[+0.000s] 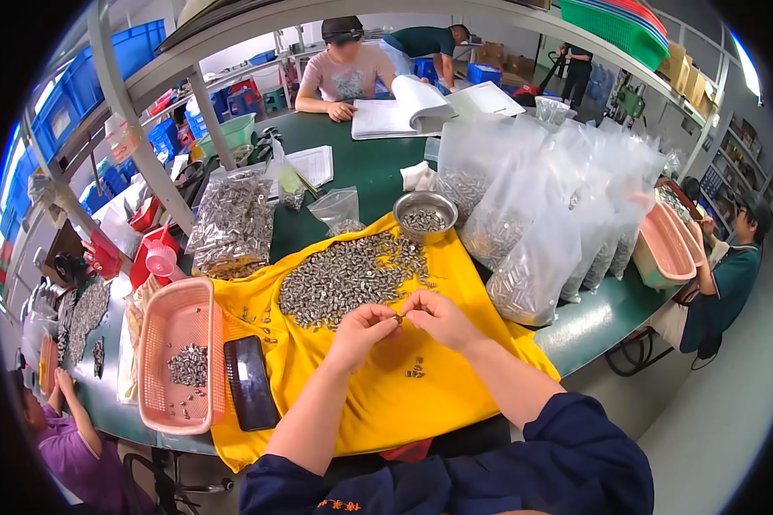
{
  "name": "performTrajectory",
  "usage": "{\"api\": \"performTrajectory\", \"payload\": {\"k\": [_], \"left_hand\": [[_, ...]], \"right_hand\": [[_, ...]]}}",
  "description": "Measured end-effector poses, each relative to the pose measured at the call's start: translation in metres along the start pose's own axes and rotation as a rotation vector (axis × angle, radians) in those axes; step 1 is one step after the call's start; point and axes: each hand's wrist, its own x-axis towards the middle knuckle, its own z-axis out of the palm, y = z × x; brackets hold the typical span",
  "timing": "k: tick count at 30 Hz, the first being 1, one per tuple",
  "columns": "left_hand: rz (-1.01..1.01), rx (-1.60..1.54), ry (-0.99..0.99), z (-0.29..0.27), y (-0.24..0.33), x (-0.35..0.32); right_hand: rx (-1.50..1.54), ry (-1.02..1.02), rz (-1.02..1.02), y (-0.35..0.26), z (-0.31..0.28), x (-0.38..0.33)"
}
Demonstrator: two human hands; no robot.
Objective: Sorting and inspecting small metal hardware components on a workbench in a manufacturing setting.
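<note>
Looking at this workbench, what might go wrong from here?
The tiny part between the left hand and right hand might slip, and could be hard to find if it lands in the big pile of metal pieces.

The yellow cloth under the pile hangs over the near edge of the green table; a tug could shift the pieces.

The small separate group, lying nearer the person, might get knocked and scatter.

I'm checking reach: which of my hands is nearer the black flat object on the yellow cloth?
Left: your left hand is beyond and right of the black flat object; your right hand is farther right.
</note>
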Motion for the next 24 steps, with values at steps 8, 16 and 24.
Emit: {"api": "performTrajectory", "payload": {"k": [8, 16, 24], "left_hand": [[0.003, 0.017, -0.014, 0.004, 0.001, 0.001], [0.035, 0.092, -0.023, 0.002, 0.000, 0.002], [0.044, 0.222, 0.067, 0.004, 0.001, 0.003]], "right_hand": [[0.038, 0.000, -0.002, 0.000, 0.000, 0.000], [-0.187, 0.040, -0.105, -0.006, 0.003, -0.004], [-0.508, 0.124, -0.308, -0.006, 0.010, -0.005]]}}
